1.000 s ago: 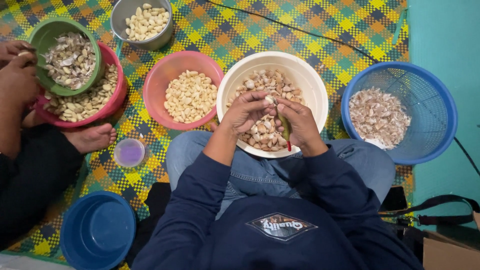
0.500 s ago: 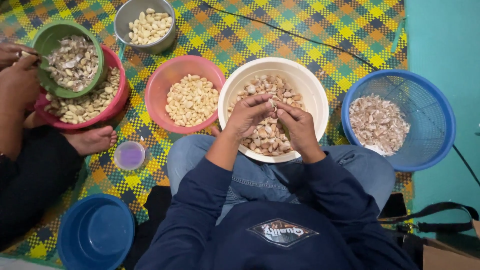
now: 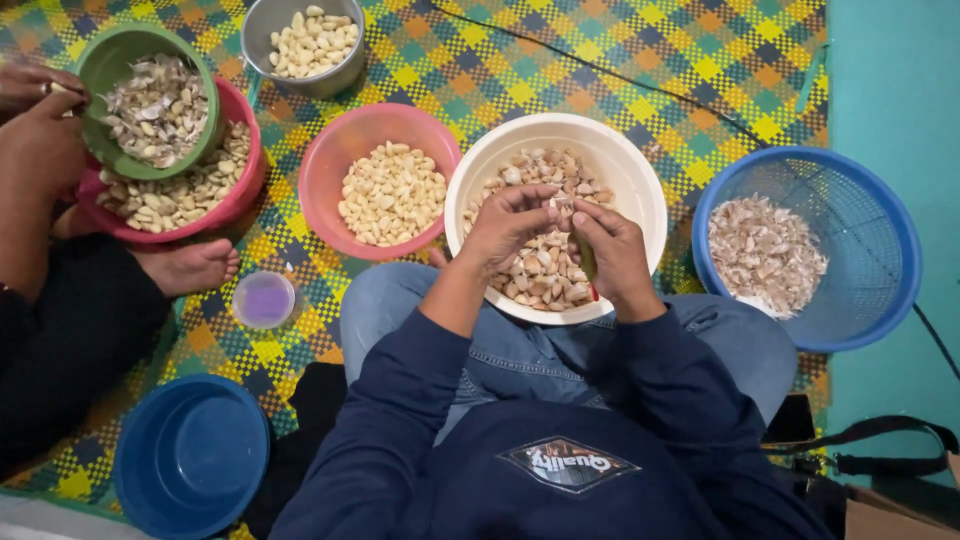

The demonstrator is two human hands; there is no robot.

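My left hand (image 3: pixel 510 225) and my right hand (image 3: pixel 612 245) meet over a white bowl (image 3: pixel 630 165) of unpeeled garlic cloves on my lap. Both pinch one garlic clove (image 3: pixel 558 202) between the fingertips. My right hand also holds a small knife (image 3: pixel 588 268) with a green blade and red tip. A pink bowl (image 3: pixel 345 150) of peeled cloves stands just left of the white bowl. A blue basket (image 3: pixel 880 300) of garlic skins stands at the right.
Another person sits at the left; their hand (image 3: pixel 40 140) works at a green bowl (image 3: pixel 125 50) set inside a red bowl (image 3: pixel 245 175). A metal bowl (image 3: pixel 300 80) of peeled cloves, a small purple lid (image 3: pixel 263 300), an empty blue basin (image 3: pixel 190 455), a checked mat (image 3: pixel 700 60).
My hands have shifted slightly over the white bowl, fingertips working the clove. The other person's hands stay at the green bowl.
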